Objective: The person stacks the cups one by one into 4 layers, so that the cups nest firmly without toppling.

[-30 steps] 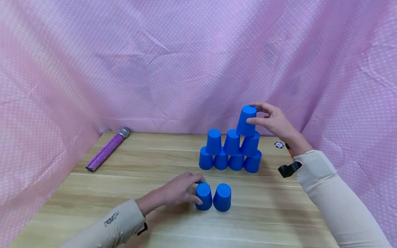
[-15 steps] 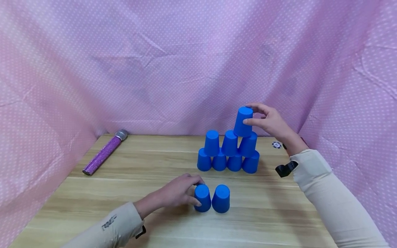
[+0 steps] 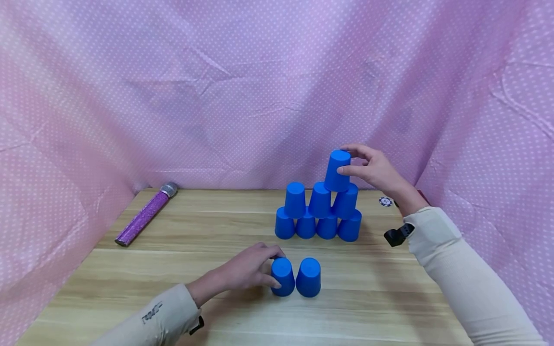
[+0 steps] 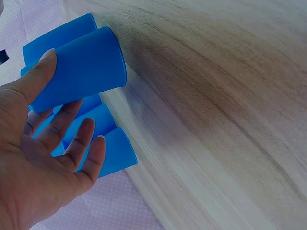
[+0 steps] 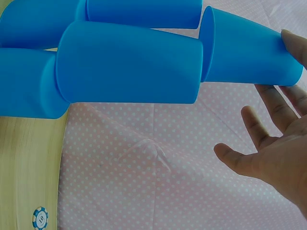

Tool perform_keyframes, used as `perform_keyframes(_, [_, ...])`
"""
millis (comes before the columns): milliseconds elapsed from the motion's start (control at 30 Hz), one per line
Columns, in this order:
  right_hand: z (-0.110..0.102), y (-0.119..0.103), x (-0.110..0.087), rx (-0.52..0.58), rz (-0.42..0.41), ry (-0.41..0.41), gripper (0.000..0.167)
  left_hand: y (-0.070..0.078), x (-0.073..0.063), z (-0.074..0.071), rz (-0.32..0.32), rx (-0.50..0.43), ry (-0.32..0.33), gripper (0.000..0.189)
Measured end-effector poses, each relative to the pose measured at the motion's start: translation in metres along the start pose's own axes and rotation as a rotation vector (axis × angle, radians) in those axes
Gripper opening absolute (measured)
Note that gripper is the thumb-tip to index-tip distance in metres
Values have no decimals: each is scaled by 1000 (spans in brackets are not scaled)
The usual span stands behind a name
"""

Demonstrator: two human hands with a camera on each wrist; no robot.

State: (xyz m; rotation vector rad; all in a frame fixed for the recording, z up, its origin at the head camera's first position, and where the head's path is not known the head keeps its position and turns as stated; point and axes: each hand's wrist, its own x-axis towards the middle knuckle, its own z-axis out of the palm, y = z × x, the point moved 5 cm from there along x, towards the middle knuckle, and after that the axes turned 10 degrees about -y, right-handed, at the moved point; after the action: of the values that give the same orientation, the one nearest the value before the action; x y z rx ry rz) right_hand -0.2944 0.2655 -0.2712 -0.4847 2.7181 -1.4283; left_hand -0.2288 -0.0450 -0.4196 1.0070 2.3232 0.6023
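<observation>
A stack of upside-down blue cups stands on the wooden table (image 3: 207,269), with a lower row and three cups above it. My right hand (image 3: 376,170) pinches the top blue cup (image 3: 337,174), thumb on its near side. That cup sits over the middle and right cups of the second row; in the right wrist view its rim meets the cup beneath. Nearer to me, my left hand (image 3: 246,269) holds the left (image 3: 283,278) of two upside-down cups between thumb and fingers. The other cup (image 3: 308,278) stands right beside it.
A glittery purple microphone (image 3: 144,218) lies at the table's left. A poker chip (image 3: 385,202) lies near the back right, with a partly hidden red-and-black item close by it. Pink dotted cloth (image 3: 242,96) hangs behind the table and at both sides.
The top cup, in my right hand, has shifted slightly left over the second row. My left hand keeps its hold on the near cup. The head view has shifted slightly.
</observation>
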Motion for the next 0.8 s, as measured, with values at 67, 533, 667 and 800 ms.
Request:
perform_keyframes(67, [0,0,0,1,4,-1,60,0,0,0,2,2,0,46])
perform_keyframes(533, [2,3,3,8,6,-6,59,-1,0,0,-6,-13,-3,46])
perform_keyframes(667, [2,2,2,12,0,-9,59,-1,0,-1,-10,-12,-3,46])
perform_keyframes(800, [2,1,2,3,1,-5,59,0,0,-1,-9,-4,-4,46])
